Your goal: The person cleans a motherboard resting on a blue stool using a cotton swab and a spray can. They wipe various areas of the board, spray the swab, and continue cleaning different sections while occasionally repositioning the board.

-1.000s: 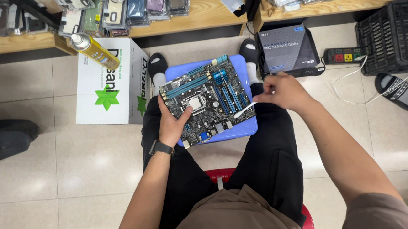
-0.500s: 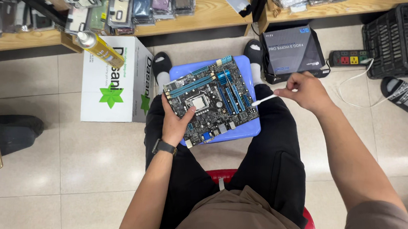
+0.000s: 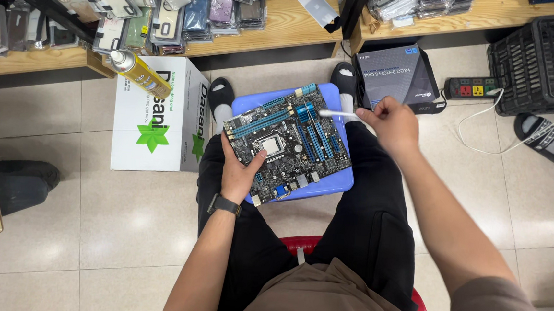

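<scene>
Fingers of the left hand [image 3: 240,175] clamp the near edge of a dark green, blue-slotted computer motherboard [image 3: 287,143] on a blue plastic stool [image 3: 340,179]; the right hand [image 3: 393,124] pinches a thin white brush [image 3: 337,114]. Stiff, light, fragile board, probably best gripped by edges.

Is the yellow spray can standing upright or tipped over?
Tipped. The yellow spray can lies slanted across the top of the white cardboard box, its nozzle end pointing up-left toward the wooden shelf.

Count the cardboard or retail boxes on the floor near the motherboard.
2: a white box with green star left of the knees, and a dark box beyond the right hand. Others may be hidden.
</scene>
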